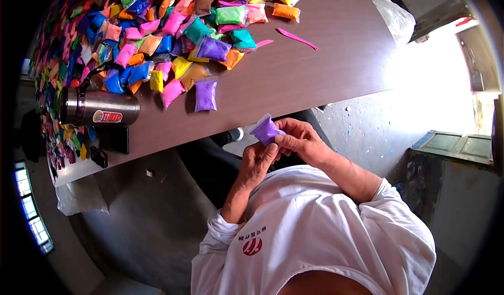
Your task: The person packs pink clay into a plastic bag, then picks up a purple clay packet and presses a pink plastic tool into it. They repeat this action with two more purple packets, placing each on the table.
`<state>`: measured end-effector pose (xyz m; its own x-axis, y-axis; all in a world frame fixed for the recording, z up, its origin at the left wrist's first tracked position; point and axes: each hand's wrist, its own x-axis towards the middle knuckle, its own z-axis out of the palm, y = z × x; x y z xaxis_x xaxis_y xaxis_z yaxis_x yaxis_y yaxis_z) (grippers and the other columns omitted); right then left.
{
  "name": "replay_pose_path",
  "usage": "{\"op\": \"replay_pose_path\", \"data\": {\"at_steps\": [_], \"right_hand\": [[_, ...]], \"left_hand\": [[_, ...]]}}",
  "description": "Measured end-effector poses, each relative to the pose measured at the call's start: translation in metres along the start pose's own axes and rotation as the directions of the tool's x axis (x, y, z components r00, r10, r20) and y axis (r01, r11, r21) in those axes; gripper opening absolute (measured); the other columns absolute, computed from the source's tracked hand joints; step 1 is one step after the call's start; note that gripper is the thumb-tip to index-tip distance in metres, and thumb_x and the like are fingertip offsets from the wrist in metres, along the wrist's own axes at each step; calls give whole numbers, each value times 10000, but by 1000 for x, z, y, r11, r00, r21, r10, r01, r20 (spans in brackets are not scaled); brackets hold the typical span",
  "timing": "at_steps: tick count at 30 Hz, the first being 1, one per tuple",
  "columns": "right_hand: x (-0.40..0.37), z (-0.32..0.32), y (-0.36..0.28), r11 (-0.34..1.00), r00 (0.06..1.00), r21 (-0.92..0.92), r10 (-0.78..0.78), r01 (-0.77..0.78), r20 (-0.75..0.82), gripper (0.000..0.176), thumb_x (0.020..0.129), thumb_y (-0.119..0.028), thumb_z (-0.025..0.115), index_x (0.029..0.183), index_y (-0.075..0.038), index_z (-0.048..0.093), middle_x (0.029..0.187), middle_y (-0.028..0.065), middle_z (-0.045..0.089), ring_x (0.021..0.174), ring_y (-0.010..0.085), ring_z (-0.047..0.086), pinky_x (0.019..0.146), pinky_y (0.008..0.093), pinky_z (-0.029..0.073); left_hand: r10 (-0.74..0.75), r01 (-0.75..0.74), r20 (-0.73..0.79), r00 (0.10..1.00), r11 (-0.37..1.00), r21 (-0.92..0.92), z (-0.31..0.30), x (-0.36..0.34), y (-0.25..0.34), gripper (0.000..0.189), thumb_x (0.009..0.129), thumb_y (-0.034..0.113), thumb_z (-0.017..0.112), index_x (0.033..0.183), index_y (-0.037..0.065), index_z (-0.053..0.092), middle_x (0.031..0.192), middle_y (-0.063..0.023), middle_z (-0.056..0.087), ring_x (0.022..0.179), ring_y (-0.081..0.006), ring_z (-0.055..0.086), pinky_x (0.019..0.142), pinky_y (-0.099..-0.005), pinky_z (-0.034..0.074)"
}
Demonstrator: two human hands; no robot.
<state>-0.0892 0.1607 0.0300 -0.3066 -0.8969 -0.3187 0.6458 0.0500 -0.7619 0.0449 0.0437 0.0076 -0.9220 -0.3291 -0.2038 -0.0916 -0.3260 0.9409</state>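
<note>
A small clear packet of purple modelling clay [266, 130] is held up in front of my lap, just off the table's near edge. My left hand [255, 164] pinches its lower side, thumb pointing up. From the other side my right hand [300, 138] grips it between thumb and curled fingers. The packet's pale sealed edge points up and left. Another purple packet [206, 94] lies on the table closest to my hands, beside a pink packet [172, 92].
A big heap of colourful packets [149, 43] covers the table's left side. Pink plastic tools [297, 38] lie right of it. A steel flask [100, 107], a dark phone [114, 139] and a small black object [98, 157] sit near the front left edge. A plastic bag [391, 14] hangs at the far right.
</note>
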Motion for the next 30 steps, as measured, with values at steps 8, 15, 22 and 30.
{"op": "replay_pose_path", "data": {"at_steps": [8, 15, 22, 30], "right_hand": [[0, -1, -16, 445, 799, -773, -588, 452, 128, 377, 675, 148, 572, 991, -50, 633, 981, 109, 553, 857, 259, 582, 714, 345, 499], [7, -5, -12, 12, 611, -869, -716, 495, 338, 394, 585, 134, 618, 928, -59, 641, 1014, 119, 567, 876, 290, 587, 737, 365, 512], [0, -3, -3, 631, 775, -565, -631, 531, 24, 261, 797, 78, 549, 1040, 0, 601, 1147, 141, 556, 977, 208, 588, 833, 324, 503], [1, -5, -25, 979, 993, -191, -85, 68, -83, 340, 926, -235, 654, 1081, 52, 559, 879, 98, 651, 770, 149, 641, 694, 275, 537]], "left_hand": [[-4, 5, 103, 995, 1000, -9, -2, 0, -15, 379, 954, 362, 594, 779, 26, 576, 682, 24, 518, 610, -52, 436, 557, -214, 353], [111, -97, 89, 990, 985, -144, -2, 4, -18, 589, 962, 580, 431, 784, 35, 566, 748, -32, 569, 657, -106, 477, 622, -251, 393], [-2, 3, 11, 1000, 999, -45, 3, 11, -7, 490, 976, 455, 514, 776, 19, 612, 710, -11, 582, 643, -88, 486, 608, -238, 393], [9, -12, 36, 999, 998, 61, 8, 13, -5, 486, 976, 432, 527, 741, 16, 617, 656, -2, 569, 608, -85, 492, 567, -247, 395]]}}
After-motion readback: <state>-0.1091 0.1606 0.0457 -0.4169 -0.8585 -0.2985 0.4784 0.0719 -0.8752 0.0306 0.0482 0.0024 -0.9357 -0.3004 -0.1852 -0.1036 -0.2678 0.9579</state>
